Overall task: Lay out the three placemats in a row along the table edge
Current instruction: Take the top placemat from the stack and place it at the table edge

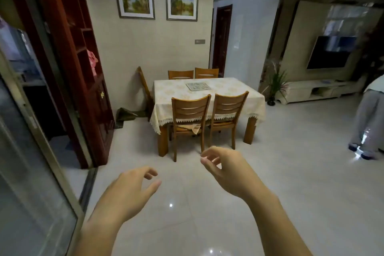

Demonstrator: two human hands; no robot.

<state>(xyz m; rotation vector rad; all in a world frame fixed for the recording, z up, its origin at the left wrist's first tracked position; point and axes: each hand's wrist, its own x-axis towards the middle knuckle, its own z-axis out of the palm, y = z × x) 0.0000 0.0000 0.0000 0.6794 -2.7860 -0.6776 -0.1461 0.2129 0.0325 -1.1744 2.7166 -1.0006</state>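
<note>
The left hand (133,189) hangs well short of the worktop (166,91), empty, fingers loosely apart. The placemats (198,86) lie stacked near the worktop's middle. The right hand (226,170) is also empty, fingers loosely curled. Best to step round the worktop's near chairs (231,101) before reaching.

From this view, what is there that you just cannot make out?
- Head view: the placemats on the table look like one patterned pile, too far off to count.
- Head view: the person at right is cut off by the picture's edge.
- Head view: the near chairs hide part of the table's front edge.
</note>
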